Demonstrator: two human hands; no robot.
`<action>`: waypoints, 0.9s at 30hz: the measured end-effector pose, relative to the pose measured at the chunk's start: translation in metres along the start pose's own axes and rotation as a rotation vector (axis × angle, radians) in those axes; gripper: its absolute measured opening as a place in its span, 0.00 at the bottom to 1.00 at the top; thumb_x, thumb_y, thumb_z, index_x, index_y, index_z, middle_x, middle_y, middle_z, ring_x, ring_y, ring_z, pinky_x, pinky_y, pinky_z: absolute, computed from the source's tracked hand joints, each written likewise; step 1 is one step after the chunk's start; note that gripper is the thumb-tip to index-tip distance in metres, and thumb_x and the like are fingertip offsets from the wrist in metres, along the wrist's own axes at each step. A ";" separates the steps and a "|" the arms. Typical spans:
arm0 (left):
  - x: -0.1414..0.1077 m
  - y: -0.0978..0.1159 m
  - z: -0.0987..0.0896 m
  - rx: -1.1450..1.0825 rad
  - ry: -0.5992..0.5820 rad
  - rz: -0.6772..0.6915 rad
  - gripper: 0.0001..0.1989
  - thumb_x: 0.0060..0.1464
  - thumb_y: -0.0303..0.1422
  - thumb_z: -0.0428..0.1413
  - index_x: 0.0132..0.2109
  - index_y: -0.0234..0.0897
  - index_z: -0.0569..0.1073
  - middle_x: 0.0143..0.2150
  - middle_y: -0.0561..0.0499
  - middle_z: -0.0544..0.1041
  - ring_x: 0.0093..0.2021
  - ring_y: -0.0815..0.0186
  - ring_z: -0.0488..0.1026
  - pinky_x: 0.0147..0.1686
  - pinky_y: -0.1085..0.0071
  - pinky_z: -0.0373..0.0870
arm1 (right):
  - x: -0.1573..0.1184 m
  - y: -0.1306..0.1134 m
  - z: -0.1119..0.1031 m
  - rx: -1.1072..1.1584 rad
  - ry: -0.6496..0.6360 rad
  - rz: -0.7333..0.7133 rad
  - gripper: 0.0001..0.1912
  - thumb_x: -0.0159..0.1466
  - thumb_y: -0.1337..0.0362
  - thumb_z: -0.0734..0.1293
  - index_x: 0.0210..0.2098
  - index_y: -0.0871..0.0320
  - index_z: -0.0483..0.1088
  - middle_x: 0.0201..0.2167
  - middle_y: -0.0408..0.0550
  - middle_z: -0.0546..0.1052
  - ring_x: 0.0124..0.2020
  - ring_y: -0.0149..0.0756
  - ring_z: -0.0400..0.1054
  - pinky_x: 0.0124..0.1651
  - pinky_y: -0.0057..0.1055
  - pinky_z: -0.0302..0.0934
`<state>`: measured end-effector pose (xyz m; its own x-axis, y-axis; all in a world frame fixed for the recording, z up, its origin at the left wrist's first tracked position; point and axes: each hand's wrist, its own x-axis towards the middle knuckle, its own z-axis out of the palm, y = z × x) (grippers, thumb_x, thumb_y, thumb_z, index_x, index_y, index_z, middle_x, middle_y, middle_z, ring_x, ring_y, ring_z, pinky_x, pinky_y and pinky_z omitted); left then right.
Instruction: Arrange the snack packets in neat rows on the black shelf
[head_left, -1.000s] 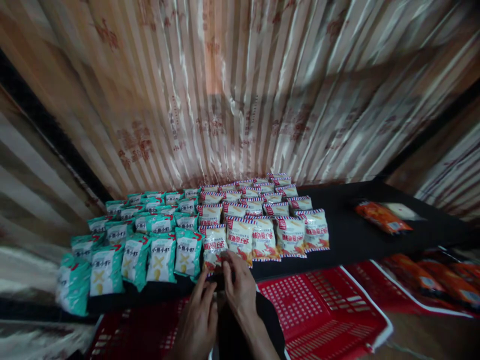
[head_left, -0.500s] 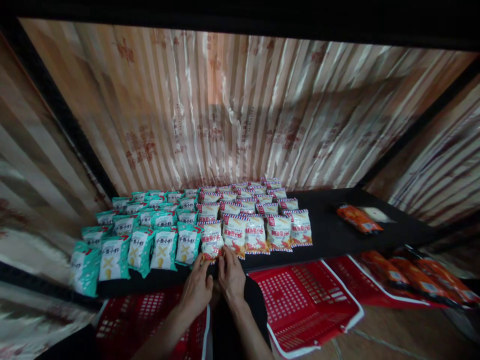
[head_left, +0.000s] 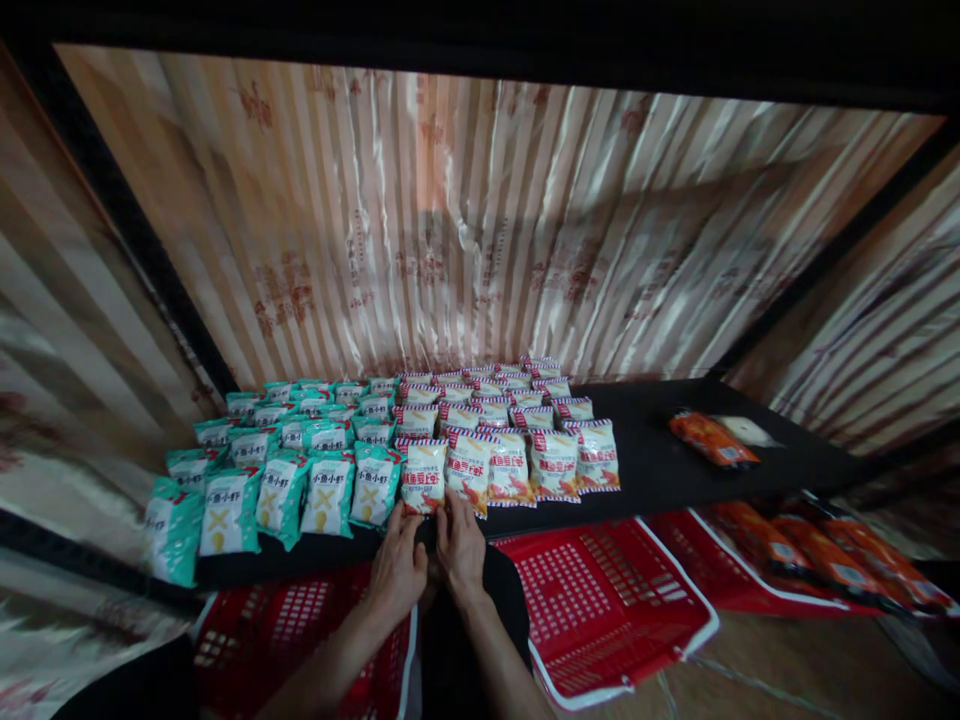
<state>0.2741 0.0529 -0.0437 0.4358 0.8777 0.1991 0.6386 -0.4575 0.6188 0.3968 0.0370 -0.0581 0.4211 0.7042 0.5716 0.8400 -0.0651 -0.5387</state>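
A white snack bag [head_left: 424, 475] with red lettering and an orange lower part stands upright at the left end of its front row. My left hand [head_left: 401, 560] pinches its lower left corner, and my right hand [head_left: 460, 545] has its curled fingers at the lower right corner. The fingertips partly cover the bag's bottom edge. Right beside it is a similar white snack bag [head_left: 469, 468], close to my right fingers. To the left, a teal and white snack bag [head_left: 375, 487] leads several rows of its kind on the black shelf [head_left: 645, 465].
Below the shelf edge are a red basket [head_left: 607, 600] to my right and another red basket [head_left: 300, 630] to my left. Orange packets [head_left: 832, 560] lie in a basket further right. One orange packet [head_left: 712, 438] and a white packet [head_left: 746, 431] rest on the shelf's right part.
The bag between my hands stands a little straighter and slightly further back, level with its neighbours. My hands stay at its lower corners. The view has shifted slightly.
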 end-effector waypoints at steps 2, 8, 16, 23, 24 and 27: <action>0.002 0.000 0.000 -0.007 0.005 -0.002 0.22 0.51 0.23 0.46 0.54 0.29 0.67 0.64 0.35 0.57 0.61 0.54 0.60 0.59 0.57 0.59 | 0.003 0.000 0.000 0.016 0.002 0.003 0.19 0.67 0.61 0.52 0.50 0.60 0.66 0.42 0.55 0.75 0.42 0.38 0.71 0.42 0.33 0.68; 0.008 0.006 -0.004 -0.024 0.005 -0.010 0.23 0.52 0.23 0.46 0.56 0.31 0.65 0.66 0.38 0.54 0.63 0.55 0.58 0.58 0.58 0.61 | 0.011 0.000 -0.003 0.022 0.008 0.022 0.19 0.67 0.59 0.52 0.47 0.60 0.68 0.40 0.54 0.75 0.40 0.38 0.71 0.37 0.31 0.67; 0.004 0.013 -0.016 0.033 -0.081 0.001 0.26 0.52 0.22 0.44 0.59 0.27 0.62 0.68 0.37 0.47 0.65 0.55 0.53 0.61 0.60 0.57 | 0.020 -0.008 0.002 -0.051 -0.095 0.060 0.18 0.67 0.61 0.52 0.49 0.60 0.67 0.40 0.53 0.75 0.38 0.37 0.71 0.36 0.31 0.65; -0.012 0.001 -0.015 0.094 -0.145 0.106 0.24 0.52 0.21 0.43 0.56 0.25 0.65 0.67 0.37 0.49 0.66 0.57 0.46 0.63 0.58 0.53 | 0.013 -0.004 0.008 -0.063 -0.126 0.040 0.22 0.67 0.60 0.52 0.57 0.59 0.62 0.43 0.54 0.73 0.40 0.38 0.70 0.38 0.32 0.66; -0.014 -0.001 -0.013 0.096 -0.151 0.109 0.24 0.52 0.21 0.43 0.56 0.24 0.65 0.67 0.36 0.50 0.66 0.57 0.46 0.63 0.58 0.53 | 0.011 -0.003 0.009 -0.050 -0.121 0.028 0.22 0.67 0.60 0.52 0.58 0.59 0.61 0.44 0.54 0.73 0.41 0.38 0.70 0.39 0.32 0.66; -0.018 -0.005 -0.007 0.083 -0.149 0.106 0.24 0.52 0.21 0.42 0.57 0.22 0.64 0.66 0.35 0.51 0.66 0.56 0.48 0.63 0.56 0.54 | 0.010 -0.001 0.012 -0.033 -0.104 0.020 0.23 0.67 0.60 0.52 0.58 0.59 0.61 0.44 0.55 0.73 0.42 0.38 0.70 0.40 0.32 0.66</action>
<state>0.2582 0.0404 -0.0448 0.5885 0.7961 0.1412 0.6319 -0.5618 0.5340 0.3965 0.0522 -0.0594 0.4015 0.7719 0.4930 0.8434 -0.1019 -0.5275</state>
